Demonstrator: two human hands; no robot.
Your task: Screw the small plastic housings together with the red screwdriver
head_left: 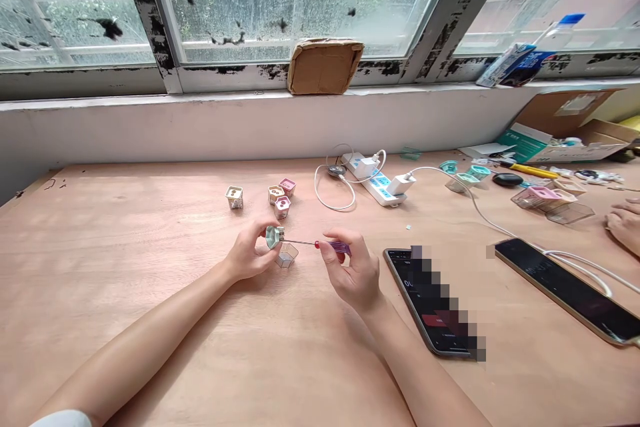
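A wide window (240, 0) with flaking black paint runs along the back, and a cardboard pad (325, 67) is propped on its sill. Below it a plywood tabletop (125, 227) is spread, with an open cardboard box (565, 130) at the far right. A white power strip (377, 181) is placed mid-table, its white cable looped beside it. Two smartphones lie at the right, the nearer (425, 300) partly pixelated, the farther (560, 287) dark. A co-worker's hand (623, 223) is seen at the right edge, near a cluster of teal cups (463, 172) and pink-and-clear pieces (543, 199). Four small square cups (275, 194) are stood beyond the person's hands.

The left hand (245, 250) is curled closed on a small teal-and-clear part (274, 237), which is pinched up off the tabletop. The right hand (353, 270) is nearly closed, with a purple-handled screwdriver (340, 247) pinched in its fingertips and the thin shaft brought to the part. A clear hexagonal cup (287, 255) sits just below. The work in hand is judged to be screw-driving, for which a steady, aligned tip is called for.
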